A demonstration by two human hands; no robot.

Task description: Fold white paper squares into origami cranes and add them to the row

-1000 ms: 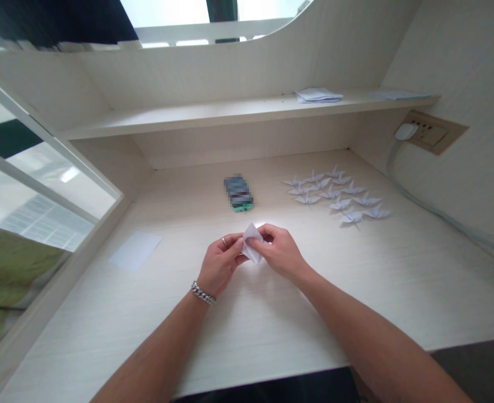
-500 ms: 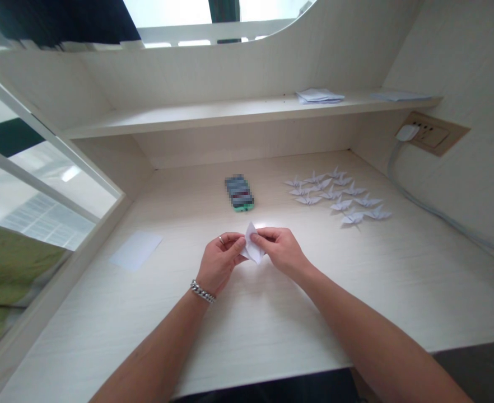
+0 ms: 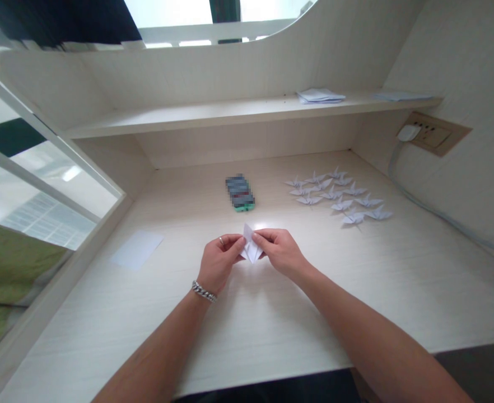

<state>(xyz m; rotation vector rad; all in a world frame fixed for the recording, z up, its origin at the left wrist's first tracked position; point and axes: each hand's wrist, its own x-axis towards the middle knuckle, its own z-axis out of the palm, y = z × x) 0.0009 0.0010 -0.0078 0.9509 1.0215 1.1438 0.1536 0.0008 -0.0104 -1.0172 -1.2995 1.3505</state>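
A small folded piece of white paper [image 3: 250, 248] is held just above the pale wooden desk [image 3: 247, 330], near its middle. My left hand [image 3: 220, 262], with a ring and a metal bracelet, pinches the paper's left side. My right hand [image 3: 281, 251] pinches its right side. Both hands have their fingers closed on the paper, and its pointed tip sticks up between them.
Several white paper cranes [image 3: 339, 193] lie in rows at the back right. A phone in a green case [image 3: 240, 192] lies behind my hands. A blank sheet [image 3: 136, 249] lies to the left. Paper stacks [image 3: 319, 95] rest on the shelf; a plug and cable [image 3: 407, 133] are on the right wall.
The folded paper has been turned and lowered a little between my fingers; its tip now points more upright. Both hands stay in nearly the same spot.
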